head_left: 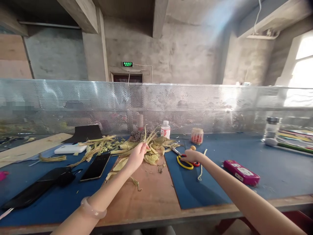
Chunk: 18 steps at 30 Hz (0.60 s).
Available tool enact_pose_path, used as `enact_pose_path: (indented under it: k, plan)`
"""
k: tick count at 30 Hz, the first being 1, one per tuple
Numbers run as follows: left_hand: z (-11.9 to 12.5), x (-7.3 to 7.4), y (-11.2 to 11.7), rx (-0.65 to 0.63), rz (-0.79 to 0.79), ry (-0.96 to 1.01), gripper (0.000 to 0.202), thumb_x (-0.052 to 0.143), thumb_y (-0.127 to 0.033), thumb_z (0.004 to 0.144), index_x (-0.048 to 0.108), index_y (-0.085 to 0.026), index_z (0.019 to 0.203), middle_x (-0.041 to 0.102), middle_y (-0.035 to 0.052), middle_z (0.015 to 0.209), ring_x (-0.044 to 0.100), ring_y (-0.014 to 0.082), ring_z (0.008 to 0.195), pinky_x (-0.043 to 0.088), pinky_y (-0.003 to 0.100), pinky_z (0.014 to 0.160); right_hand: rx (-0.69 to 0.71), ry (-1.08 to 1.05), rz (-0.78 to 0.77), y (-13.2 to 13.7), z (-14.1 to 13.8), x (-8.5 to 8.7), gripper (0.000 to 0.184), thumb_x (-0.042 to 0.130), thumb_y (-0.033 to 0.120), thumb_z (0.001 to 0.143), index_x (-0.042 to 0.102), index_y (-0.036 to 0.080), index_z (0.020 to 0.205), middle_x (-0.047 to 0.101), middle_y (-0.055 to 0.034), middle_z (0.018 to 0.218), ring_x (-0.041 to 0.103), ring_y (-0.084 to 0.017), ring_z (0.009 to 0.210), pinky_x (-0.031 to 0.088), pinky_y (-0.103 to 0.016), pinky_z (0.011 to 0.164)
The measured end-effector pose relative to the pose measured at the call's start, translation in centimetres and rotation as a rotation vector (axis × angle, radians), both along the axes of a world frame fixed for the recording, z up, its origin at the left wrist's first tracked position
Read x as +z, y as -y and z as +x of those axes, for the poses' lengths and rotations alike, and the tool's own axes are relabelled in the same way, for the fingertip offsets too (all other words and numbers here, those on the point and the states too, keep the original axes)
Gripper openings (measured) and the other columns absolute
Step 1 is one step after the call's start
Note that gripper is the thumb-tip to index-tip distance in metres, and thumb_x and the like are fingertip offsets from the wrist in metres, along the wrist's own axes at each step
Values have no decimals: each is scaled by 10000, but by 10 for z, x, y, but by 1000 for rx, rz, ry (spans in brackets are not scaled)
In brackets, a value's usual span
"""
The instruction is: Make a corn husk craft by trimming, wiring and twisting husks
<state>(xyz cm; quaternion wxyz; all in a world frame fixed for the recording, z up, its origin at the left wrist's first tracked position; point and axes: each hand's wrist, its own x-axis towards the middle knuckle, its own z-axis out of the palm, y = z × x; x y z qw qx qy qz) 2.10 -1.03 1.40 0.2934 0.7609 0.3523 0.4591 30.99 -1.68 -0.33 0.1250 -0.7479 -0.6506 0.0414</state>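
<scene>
My left hand (137,155) reaches forward over the wooden board (149,192) and closes on yellow-green corn husk strips (151,143) from the pile at the board's far end. My right hand (192,155) rests on the yellow-and-red handled scissors (184,160), fingers curled around the handles, on the blue mat (215,182). A pale bangle sits on my left wrist. A white cord (201,164) lies just right of the scissors.
Two dark phones (96,167) and a white power bank (69,149) lie left. A small white bottle (165,129), a patterned cup (197,135), a pink case (241,172) and a glass jar (272,128) stand around. A perforated metal screen (156,104) walls the bench's far edge.
</scene>
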Motion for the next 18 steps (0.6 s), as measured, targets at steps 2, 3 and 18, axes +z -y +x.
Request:
enact_pose_path:
  k: [2,3,18]
  plan:
    - [3,1,7,48,87,-13,339,331,-442,885,497,-170,770,426,-14,626,411,113,565,318,214,535,-7,9,-121,3,0,7,246,692,289,618,598,129,456,570,-57,439,598,-216,488,450,-294,508]
    - [4,2,10,53,102,-27,342,324,-438,888,502,-170,772,420,-18,620,408,111,559,314,214,536,-11,18,-164,4,-3,9,227,671,262,625,595,129,457,566,-52,436,590,-210,471,444,-291,493]
    - [7,18,62,-6,115,23,352,293,-433,904,534,-179,865,332,-41,587,330,106,514,273,229,503,-127,-631,537,85,-21,-11,293,507,483,756,475,192,741,506,15,609,494,-141,542,368,-243,487]
